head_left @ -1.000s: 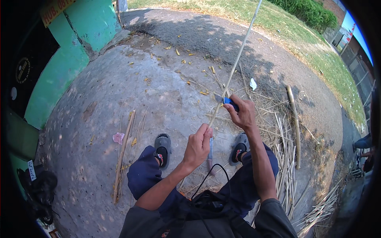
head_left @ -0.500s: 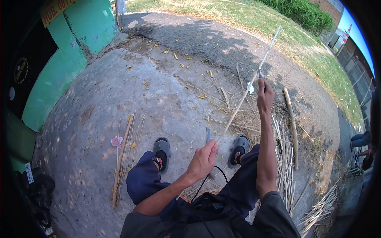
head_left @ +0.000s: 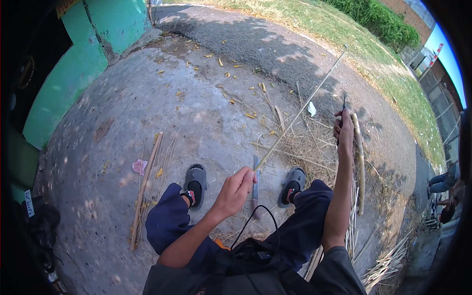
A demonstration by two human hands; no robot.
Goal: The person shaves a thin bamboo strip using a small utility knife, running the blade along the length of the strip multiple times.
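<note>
Left fingers (head_left: pixel 247 177) grip pale strip (head_left: pixel 301 112) — right fingers (head_left: pixel 338 122), knife (head_left: pixel 344 101)

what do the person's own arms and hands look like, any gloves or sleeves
The left hand and right hand are bare, with no gloves. Both forearms are uncovered, with no watch or band visible. Plain dark grey sleeves end near the elbows.

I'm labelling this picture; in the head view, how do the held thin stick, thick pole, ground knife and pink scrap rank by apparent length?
Longest to shortest:
1. Thin stick in the left hand
2. Thick pole
3. Ground knife
4. Pink scrap
The stick is raised nearer the camera, so its true rank is unsure.
</note>
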